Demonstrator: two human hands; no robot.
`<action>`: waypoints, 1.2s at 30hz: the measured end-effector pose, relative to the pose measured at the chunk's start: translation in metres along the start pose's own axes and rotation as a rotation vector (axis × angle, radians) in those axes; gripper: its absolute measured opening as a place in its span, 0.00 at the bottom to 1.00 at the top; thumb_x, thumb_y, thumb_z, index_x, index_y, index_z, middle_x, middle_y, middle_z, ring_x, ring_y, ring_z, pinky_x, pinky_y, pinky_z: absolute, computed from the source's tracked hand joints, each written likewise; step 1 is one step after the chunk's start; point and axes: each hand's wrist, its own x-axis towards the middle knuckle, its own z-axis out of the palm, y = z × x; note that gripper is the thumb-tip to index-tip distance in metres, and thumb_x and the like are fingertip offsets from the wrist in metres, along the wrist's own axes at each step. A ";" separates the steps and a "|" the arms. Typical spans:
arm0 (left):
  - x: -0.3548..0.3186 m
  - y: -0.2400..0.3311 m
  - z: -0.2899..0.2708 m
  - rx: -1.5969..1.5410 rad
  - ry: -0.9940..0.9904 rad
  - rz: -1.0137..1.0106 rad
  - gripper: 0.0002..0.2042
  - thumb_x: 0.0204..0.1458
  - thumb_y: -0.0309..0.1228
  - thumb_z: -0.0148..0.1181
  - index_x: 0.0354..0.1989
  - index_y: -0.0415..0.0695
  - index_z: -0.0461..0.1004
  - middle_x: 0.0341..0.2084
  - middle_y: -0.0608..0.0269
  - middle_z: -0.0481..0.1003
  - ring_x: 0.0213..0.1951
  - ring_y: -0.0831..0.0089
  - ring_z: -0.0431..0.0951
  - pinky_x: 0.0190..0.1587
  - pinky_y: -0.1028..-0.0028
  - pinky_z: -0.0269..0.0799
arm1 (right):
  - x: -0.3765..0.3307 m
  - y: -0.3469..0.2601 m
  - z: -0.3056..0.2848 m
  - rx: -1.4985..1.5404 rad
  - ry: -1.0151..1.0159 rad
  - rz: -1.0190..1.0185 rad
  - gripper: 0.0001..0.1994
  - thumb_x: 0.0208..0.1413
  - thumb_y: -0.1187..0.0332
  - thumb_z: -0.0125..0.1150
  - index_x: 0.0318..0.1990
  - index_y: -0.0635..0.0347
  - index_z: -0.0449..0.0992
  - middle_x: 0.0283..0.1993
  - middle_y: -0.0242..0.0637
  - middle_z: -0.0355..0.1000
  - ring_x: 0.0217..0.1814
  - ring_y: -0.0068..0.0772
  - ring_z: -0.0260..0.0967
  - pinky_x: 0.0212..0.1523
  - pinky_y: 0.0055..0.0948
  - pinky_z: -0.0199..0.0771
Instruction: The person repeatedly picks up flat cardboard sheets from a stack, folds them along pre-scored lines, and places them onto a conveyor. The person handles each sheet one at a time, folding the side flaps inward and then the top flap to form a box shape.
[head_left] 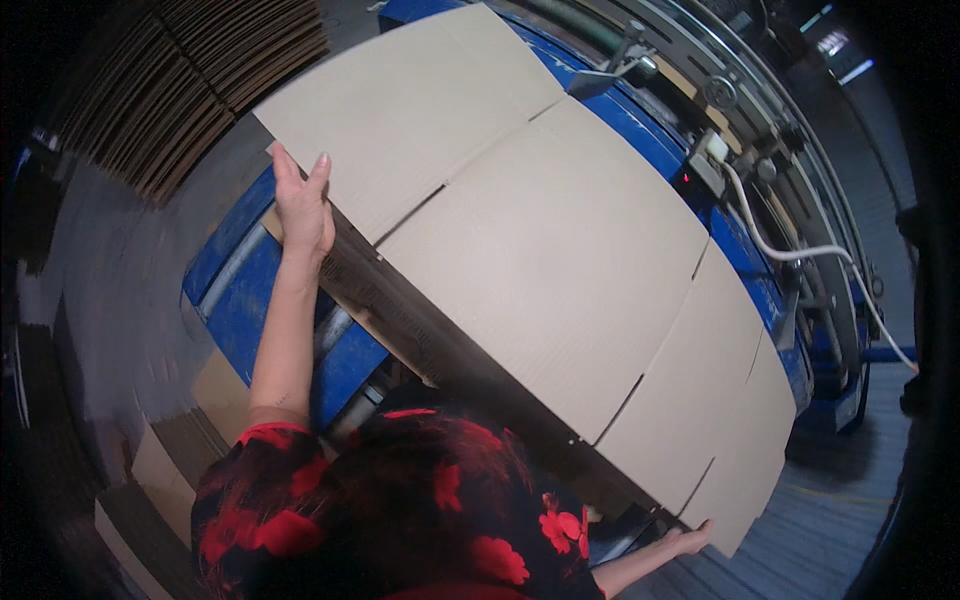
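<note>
A large tan cardboard sheet (pixel 540 230), slotted and creased like a flat box blank, slants across the view. My left hand (pixel 303 205) is at its near left edge, with the thumb over the top face and the fingers along the rim, partly hidden. Far to the right, my right hand (pixel 688 541) holds the same near edge close to the corner. Some of its fingers are hidden by the board. Beneath the sheet, a dark brown edge (pixel 430 345) shows, perhaps of more boards.
A blue machine (pixel 625 115) with metal rails, rollers and a white cable (pixel 765 240) runs along the far side. Stacked cardboard (pixel 190 80) stands at upper left. More cardboard piles (pixel 165 465) lie at lower left. A blue frame (pixel 250 290) is beside my left forearm.
</note>
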 end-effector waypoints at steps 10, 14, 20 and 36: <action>-0.006 0.007 -0.036 0.156 -0.326 -0.524 0.18 0.54 0.27 0.56 0.51 0.32 0.66 0.47 0.58 0.70 0.46 0.68 0.73 0.46 0.70 0.71 | -0.058 -0.012 -0.019 0.369 -0.368 0.165 0.22 0.51 0.81 0.54 0.55 0.73 0.63 0.53 0.46 0.67 0.52 0.41 0.67 0.55 0.39 0.69; -0.045 0.001 -0.050 0.334 -0.547 -0.180 0.21 0.54 0.26 0.55 0.57 0.38 0.61 0.52 0.57 0.66 0.53 0.68 0.66 0.49 0.67 0.68 | -0.113 -0.033 -0.031 -0.132 -0.487 -0.208 0.22 0.53 0.79 0.55 0.57 0.70 0.63 0.56 0.42 0.65 0.54 0.38 0.65 0.57 0.35 0.64; -0.086 0.001 0.026 0.672 -1.106 0.618 0.24 0.50 0.24 0.54 0.59 0.39 0.64 0.57 0.48 0.65 0.59 0.52 0.65 0.59 0.63 0.61 | -0.135 -0.034 0.012 -0.935 -0.903 -1.076 0.28 0.42 0.82 0.54 0.56 0.53 0.70 0.59 0.44 0.63 0.63 0.47 0.57 0.61 0.41 0.56; -0.125 -0.038 0.142 0.891 -1.227 0.907 0.29 0.44 0.15 0.50 0.58 0.51 0.66 0.60 0.57 0.61 0.61 0.47 0.59 0.58 0.41 0.53 | -0.034 -0.025 0.123 -0.933 -0.858 -1.095 0.30 0.40 0.85 0.49 0.53 0.48 0.73 0.58 0.43 0.65 0.63 0.49 0.58 0.61 0.43 0.55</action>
